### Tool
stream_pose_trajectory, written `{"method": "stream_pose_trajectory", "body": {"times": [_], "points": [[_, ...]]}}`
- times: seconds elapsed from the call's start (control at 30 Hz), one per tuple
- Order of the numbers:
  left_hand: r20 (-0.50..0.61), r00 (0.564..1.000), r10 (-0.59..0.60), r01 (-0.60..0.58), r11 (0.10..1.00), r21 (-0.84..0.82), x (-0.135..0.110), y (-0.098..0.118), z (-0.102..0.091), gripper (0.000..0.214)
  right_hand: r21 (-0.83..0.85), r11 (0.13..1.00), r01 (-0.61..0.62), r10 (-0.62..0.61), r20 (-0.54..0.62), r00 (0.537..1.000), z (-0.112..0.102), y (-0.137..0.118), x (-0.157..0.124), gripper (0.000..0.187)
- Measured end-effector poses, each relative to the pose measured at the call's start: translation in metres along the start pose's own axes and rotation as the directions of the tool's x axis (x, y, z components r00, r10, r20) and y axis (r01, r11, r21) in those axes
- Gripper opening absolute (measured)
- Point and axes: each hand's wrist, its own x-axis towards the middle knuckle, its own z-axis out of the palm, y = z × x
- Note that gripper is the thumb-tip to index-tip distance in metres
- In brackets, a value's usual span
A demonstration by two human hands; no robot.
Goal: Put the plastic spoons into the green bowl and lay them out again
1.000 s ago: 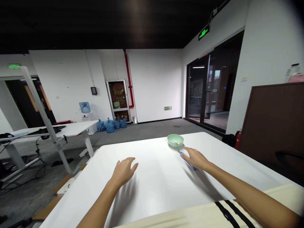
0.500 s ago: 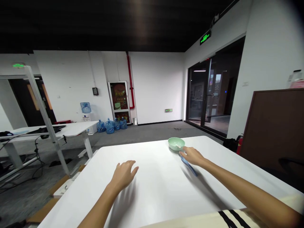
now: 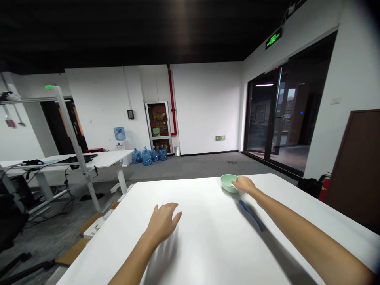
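Note:
My left hand (image 3: pixel 163 222) lies flat on the white table (image 3: pixel 208 245), fingers stretched out, holding nothing. My right hand (image 3: pixel 244 184) reaches far across the table and rests on the near rim of a pale green bowl (image 3: pixel 228 183), its fingers curled over the edge. A blue flat utensil (image 3: pixel 251 214) lies on the table just left of my right forearm, untouched. What the bowl contains is hidden by my hand.
Beyond the table is grey carpet floor. A white desk (image 3: pixel 97 158) with cables and a metal frame (image 3: pixel 74 142) stands at the left. Blue water bottles (image 3: pixel 147 155) sit by the far wall. Glass doors (image 3: pixel 276 118) and a brown cabinet (image 3: pixel 360 166) are at the right.
My right hand left the blue utensil and moved forward to the green bowl's rim. The left hand stayed flat on the table. The view shifted slightly to the left.

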Motion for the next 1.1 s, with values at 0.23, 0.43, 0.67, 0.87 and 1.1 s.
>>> {"method": "stream_pose_trajectory", "body": {"times": [0.23,0.43,0.67,0.87,1.1], "points": [[0.002,1.000,-0.001,0.001,1.000,0.002,0.002,-0.001,0.000,0.048,-0.015,0.999,-0.045,0.046,0.069,0.997,0.025,0.003,0.021,0.046],[0.003,1.000,-0.001,0.001,1.000,-0.005,0.005,-0.002,0.000,0.047,-0.009,0.996,-0.091,0.091,0.080,0.993,0.040,0.006,0.032,0.044],[-0.009,1.000,-0.002,0.002,1.000,-0.007,0.005,-0.003,0.004,0.048,0.002,1.000,-0.008,0.008,0.016,1.000,0.028,-0.005,0.021,0.034],[-0.005,1.000,-0.010,0.010,1.000,0.005,0.002,-0.002,0.001,0.049,0.069,0.988,0.139,-0.138,-0.024,0.990,-0.005,-0.009,-0.013,0.038],[-0.007,1.000,0.011,-0.011,1.000,0.001,-0.005,0.002,-0.003,0.050,0.113,0.978,0.175,-0.173,-0.028,0.984,-0.034,0.009,-0.072,0.035]]}}
